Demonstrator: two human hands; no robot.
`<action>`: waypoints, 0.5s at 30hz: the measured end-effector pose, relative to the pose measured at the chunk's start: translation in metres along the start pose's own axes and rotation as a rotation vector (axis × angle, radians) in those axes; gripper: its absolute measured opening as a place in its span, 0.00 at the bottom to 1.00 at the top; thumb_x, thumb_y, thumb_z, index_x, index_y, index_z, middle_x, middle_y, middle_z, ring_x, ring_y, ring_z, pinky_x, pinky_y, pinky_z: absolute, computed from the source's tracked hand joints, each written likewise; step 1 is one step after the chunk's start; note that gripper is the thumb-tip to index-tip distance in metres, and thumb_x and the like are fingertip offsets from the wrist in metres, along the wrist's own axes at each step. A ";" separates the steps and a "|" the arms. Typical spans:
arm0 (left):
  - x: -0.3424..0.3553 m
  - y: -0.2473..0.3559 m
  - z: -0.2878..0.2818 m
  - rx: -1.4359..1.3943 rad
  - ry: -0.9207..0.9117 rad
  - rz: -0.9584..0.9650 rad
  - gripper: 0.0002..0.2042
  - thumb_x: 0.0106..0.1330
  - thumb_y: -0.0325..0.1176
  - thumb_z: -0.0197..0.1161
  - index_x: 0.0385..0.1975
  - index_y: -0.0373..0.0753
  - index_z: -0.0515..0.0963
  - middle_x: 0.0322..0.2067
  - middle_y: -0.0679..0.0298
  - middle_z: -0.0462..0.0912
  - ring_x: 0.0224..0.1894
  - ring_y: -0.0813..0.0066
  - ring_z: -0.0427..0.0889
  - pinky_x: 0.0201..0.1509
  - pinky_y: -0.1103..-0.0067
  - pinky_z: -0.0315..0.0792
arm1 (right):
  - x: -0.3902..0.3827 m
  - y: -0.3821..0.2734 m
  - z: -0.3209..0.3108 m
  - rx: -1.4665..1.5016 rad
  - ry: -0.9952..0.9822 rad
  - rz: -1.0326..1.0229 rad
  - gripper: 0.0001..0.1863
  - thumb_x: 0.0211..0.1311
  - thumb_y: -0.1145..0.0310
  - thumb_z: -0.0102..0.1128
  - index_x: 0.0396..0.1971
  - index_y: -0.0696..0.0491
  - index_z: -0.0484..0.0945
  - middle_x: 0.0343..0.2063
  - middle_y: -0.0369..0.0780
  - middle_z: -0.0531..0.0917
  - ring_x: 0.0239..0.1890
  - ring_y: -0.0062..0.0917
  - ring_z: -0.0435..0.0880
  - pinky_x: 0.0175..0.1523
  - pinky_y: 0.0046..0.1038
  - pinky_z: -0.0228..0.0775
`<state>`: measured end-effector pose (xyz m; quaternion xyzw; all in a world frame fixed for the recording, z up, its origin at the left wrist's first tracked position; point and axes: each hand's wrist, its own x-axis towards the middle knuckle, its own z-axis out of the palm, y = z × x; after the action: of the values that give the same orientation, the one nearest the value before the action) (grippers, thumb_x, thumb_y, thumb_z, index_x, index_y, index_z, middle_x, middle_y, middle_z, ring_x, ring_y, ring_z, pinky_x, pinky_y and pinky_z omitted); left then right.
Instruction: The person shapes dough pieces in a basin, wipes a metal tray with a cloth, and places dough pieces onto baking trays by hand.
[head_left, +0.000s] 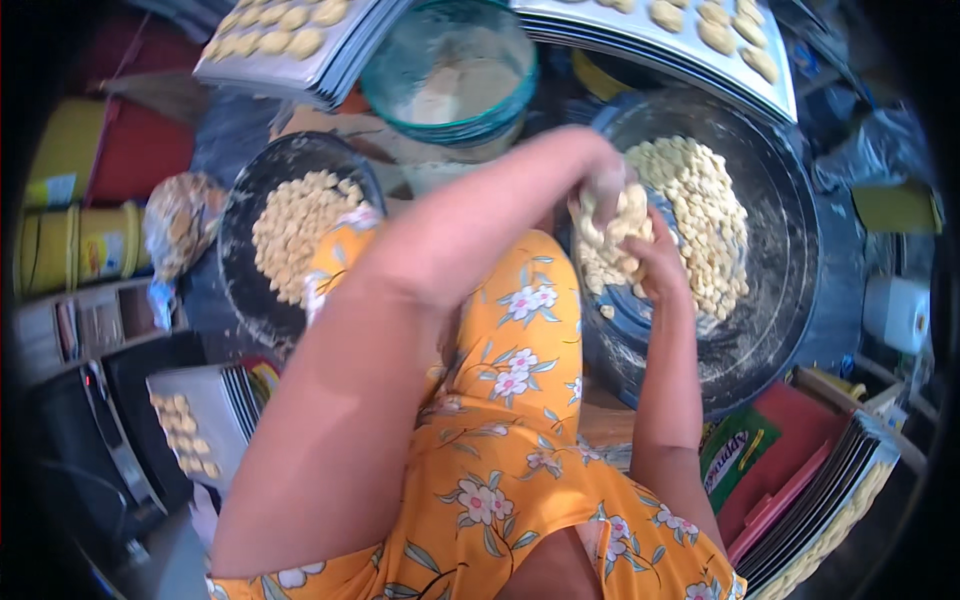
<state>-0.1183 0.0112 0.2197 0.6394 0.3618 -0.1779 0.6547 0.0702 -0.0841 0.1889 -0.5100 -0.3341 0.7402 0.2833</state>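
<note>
Both of my hands are over the large black basin point(790, 260) on the right, which holds many small pale dough balls point(712, 225). My left arm reaches across, and my left hand point(606, 190), slightly blurred, curls down onto a heap of dough pieces point(628, 212). Cupped around the same heap from the right is my right hand point(660, 258), its fingers partly hidden by the dough. Loose dough lies below the hands, with one small ball apart near the basin's inner left side.
A smaller black basin point(235, 255) with more dough balls stands left. A teal tub point(445, 125) holding pale powder sits at the far middle. Stacked trays point(345, 45) with flattened dough rise far left, more trays point(640, 30) far right. Further tray stacks point(215, 400) flank me.
</note>
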 end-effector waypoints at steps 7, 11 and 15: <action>-0.289 -0.073 0.023 -0.238 0.571 -0.189 0.41 0.34 0.26 0.68 0.58 0.37 0.63 0.44 0.58 0.78 0.43 0.70 0.79 0.42 0.76 0.78 | 0.032 -0.064 0.231 -0.124 -0.663 -0.139 0.35 0.48 0.73 0.67 0.56 0.57 0.61 0.47 0.47 0.75 0.43 0.32 0.81 0.43 0.32 0.79; -0.389 -0.163 0.071 -0.044 0.823 -0.612 0.39 0.37 0.25 0.65 0.58 0.41 0.64 0.46 0.59 0.77 0.42 0.70 0.77 0.39 0.76 0.78 | 0.039 -0.048 0.347 -0.033 -1.005 0.171 0.38 0.54 0.70 0.64 0.62 0.56 0.52 0.54 0.49 0.68 0.52 0.42 0.75 0.46 0.50 0.74; -0.399 -0.187 0.098 -0.062 0.824 -1.101 0.35 0.42 0.30 0.66 0.58 0.46 0.67 0.48 0.54 0.76 0.42 0.63 0.79 0.30 0.69 0.78 | 0.035 -0.024 0.376 -0.152 -0.871 0.247 0.36 0.54 0.64 0.65 0.63 0.50 0.59 0.56 0.49 0.68 0.60 0.46 0.63 0.54 0.51 0.66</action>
<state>-0.4938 -0.1971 0.3594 0.3588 0.8584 -0.2164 0.2961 -0.2942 -0.1199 0.2844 -0.2066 -0.4123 0.8872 -0.0120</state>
